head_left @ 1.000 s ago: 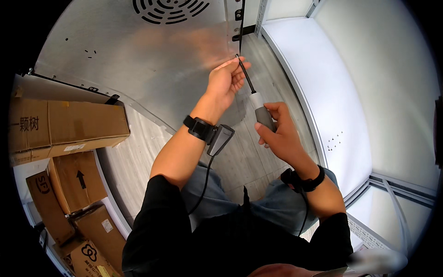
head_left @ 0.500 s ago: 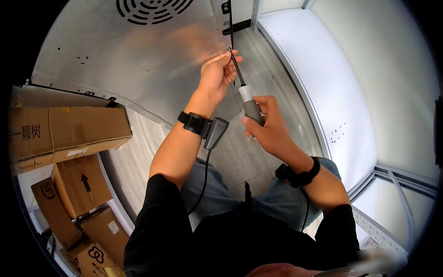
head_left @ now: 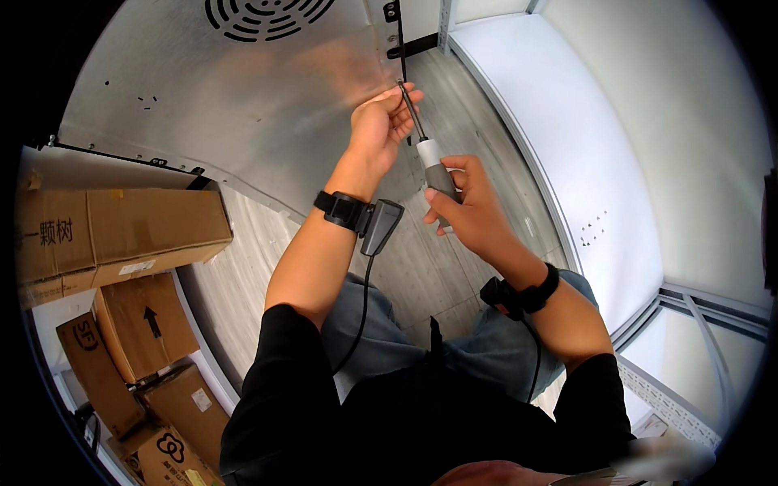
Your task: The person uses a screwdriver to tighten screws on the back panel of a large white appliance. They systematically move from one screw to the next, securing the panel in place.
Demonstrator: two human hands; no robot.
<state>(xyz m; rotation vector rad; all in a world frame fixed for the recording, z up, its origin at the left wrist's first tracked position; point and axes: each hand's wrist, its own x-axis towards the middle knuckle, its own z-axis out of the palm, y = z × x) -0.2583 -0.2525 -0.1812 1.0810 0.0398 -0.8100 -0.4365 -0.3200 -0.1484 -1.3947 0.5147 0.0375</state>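
Observation:
My right hand grips the grey and white handle of a screwdriver. Its thin dark shaft points up and away toward the edge of a large brushed metal panel. My left hand pinches the shaft near its tip, right at the panel's edge below a black hinge bracket. Both wrists wear black bands; a small black device with a cable hangs from the left one.
Several brown cardboard boxes are stacked at the left. A round vent grille sits at the top of the metal panel. A white panel stands to the right, and grey wood-look flooring lies below.
Both hands and the screwdriver have moved up toward the panel's edge near the hinge bracket. The grips are unchanged.

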